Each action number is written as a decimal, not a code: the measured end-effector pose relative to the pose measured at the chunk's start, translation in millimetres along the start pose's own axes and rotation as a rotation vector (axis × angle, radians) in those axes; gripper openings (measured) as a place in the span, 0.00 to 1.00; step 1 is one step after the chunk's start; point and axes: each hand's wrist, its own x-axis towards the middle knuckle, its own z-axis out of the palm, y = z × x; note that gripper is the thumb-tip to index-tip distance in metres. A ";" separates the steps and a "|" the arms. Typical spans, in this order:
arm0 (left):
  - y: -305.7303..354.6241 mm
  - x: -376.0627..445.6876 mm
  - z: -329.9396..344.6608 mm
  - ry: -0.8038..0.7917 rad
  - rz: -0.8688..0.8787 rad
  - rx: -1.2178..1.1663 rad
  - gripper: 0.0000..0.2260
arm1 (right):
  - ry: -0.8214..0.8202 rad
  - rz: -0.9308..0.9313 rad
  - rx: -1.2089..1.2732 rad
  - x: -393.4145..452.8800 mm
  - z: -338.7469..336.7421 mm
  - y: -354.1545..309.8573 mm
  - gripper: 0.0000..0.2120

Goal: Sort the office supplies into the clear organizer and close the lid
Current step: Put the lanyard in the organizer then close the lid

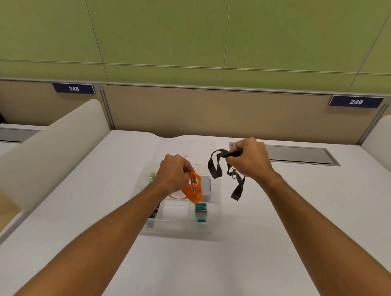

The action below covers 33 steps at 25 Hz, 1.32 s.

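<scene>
Orange lanyard in left hand, signs "248", "249"

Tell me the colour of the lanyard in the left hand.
Orange lanyard, seen in the head view.

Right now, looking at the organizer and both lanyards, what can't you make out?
- Head view: the left hand and forearm cover the clear organizer's left compartments.
- The orange lanyard hides part of the white box.
- The right hand hides the gripped part of the black lanyard.
- Its metal clip is too small to identify.
- The teal items are blurred.
</scene>
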 end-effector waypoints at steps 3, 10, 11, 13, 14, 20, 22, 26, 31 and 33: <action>-25.4 -4.4 -8.4 -0.038 -0.004 0.052 0.09 | -0.015 0.013 0.009 0.5 14.7 -13.1 0.04; -55.6 -6.2 15.3 -0.145 -0.018 0.040 0.10 | -0.002 0.052 0.001 -1.1 34.6 -24.2 0.04; -56.5 -5.6 21.0 -0.152 -0.008 0.025 0.09 | 0.001 0.060 -0.003 -1.6 35.9 -24.4 0.04; -56.6 -5.7 31.7 -0.166 0.014 -0.014 0.10 | 0.005 0.075 -0.008 -2.6 36.8 -23.9 0.04; -57.6 -6.1 36.9 -0.174 0.023 -0.025 0.10 | 0.004 0.081 -0.011 -3.0 37.2 -23.7 0.04; -71.5 -11.1 63.6 -0.294 0.064 0.098 0.09 | -0.023 0.097 0.015 -3.3 41.7 -30.1 0.04; -72.1 -11.3 64.1 -0.339 0.091 0.139 0.11 | -0.042 0.108 0.073 -0.4 45.1 -37.1 0.03; -76.8 -10.5 53.8 -0.273 0.089 0.013 0.16 | -0.068 0.156 0.252 4.4 57.7 -54.5 0.04; -104.9 -4.6 29.3 -0.024 -0.054 -0.053 0.16 | -0.090 0.218 0.444 6.2 91.0 -68.3 0.05; -123.2 -6.2 23.0 0.018 -0.112 0.034 0.19 | -0.114 0.235 0.465 4.5 108.9 -69.5 0.04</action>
